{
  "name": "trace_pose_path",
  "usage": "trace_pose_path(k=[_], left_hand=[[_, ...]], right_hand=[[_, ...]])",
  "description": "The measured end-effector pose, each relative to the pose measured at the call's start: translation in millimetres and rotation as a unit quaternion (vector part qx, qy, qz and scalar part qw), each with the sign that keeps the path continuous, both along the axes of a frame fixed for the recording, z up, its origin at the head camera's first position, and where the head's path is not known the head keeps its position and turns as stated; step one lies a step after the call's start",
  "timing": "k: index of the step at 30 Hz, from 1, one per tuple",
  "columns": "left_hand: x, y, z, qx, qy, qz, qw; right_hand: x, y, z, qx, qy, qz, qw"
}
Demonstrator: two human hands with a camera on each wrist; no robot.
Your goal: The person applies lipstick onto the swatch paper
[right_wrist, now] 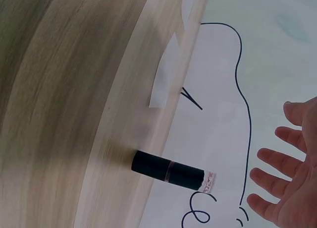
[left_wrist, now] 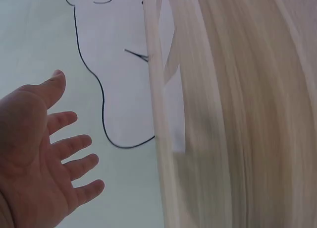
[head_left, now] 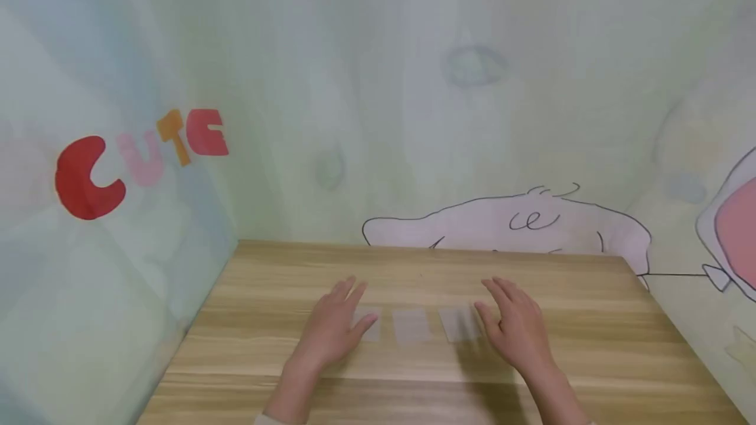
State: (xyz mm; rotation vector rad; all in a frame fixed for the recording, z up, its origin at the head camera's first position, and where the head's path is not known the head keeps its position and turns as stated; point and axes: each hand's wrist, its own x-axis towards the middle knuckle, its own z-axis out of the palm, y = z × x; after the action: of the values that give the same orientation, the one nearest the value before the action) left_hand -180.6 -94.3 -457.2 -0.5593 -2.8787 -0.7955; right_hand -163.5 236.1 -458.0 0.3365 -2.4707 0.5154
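Three pale square sheets lie in a row on the wooden table: a left sheet (head_left: 373,334), a middle sheet (head_left: 412,325) and a right sheet (head_left: 459,325). My left hand (head_left: 333,326) is held over the left sheet's outer side, fingers extended, partly covering it. Beside the right sheet's outer edge is my right hand (head_left: 518,326), fingers loosely extended and holding nothing. In the right wrist view a black tube (right_wrist: 168,171) like a lipstick, with a clear pinkish end, stands on the table apart from that hand. The head view does not show this tube.
The wooden table (head_left: 425,363) meets a painted wall (head_left: 354,84) at its back and left. A cartoon outline (head_left: 472,225) is drawn on the wall behind the table. Coloured letters (head_left: 88,179) decorate the left side.
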Motion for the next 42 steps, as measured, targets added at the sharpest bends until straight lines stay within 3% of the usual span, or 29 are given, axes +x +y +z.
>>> trace_pose_path(k=[7,19,33,42], left_hand=[[-3.8,28.2,-6.3,0.019,-0.002,-0.045,0.9988],[-15.2,72.3,-4.1,0.034,-0.03,-0.082,0.9956],[-15.1,114.5,-16.0,0.041,-0.04,-0.132,0.9896],[-14.2,140.0,-23.0,0.06,-0.057,-0.152,0.985]], right_hand=[[2.3,9,0.7,-0.002,-0.012,-0.014,0.9998],[0.6,24,-0.6,-0.007,-0.022,-0.048,0.9986],[14.9,41,-14.0,-0.019,-0.067,-0.072,0.9949],[16.7,45,-24.2,-0.027,-0.083,-0.084,0.9926]])
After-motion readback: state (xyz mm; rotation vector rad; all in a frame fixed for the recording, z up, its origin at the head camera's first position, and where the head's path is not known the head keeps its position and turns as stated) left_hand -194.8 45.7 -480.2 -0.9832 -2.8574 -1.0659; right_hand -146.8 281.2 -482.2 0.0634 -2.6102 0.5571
